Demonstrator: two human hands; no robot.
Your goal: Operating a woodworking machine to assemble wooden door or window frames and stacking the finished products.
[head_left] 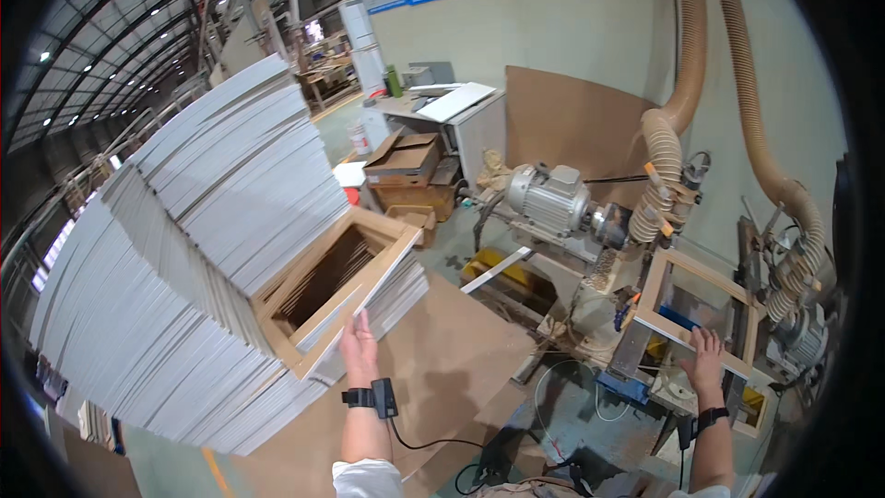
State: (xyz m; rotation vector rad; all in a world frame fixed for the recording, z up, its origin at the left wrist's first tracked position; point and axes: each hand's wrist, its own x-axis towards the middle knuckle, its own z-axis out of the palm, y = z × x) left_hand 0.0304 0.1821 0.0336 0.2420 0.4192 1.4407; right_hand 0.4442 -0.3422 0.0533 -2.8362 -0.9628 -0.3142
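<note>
My left hand (359,350) is at the near right edge of a wooden frame (343,304), its fingers closed on the white-edged bar. This frame lies on top of a tall stack of white-edged frames (221,360). Over on the right, my right hand (705,361) rests with fingers spread on the near bar of another wooden frame (653,284). That frame lies flat across a machine bed, between two motor units. Both wrists wear black straps with small cabled devices.
A grey electric motor (548,195) stands behind the machine bed, with a second motor (802,341) at the right. Ribbed dust hoses (745,51) hang down the wall. Brown cardboard boxes (403,161) sit beside a white cabinet (481,134). Brown board (461,323) lies beside the stack.
</note>
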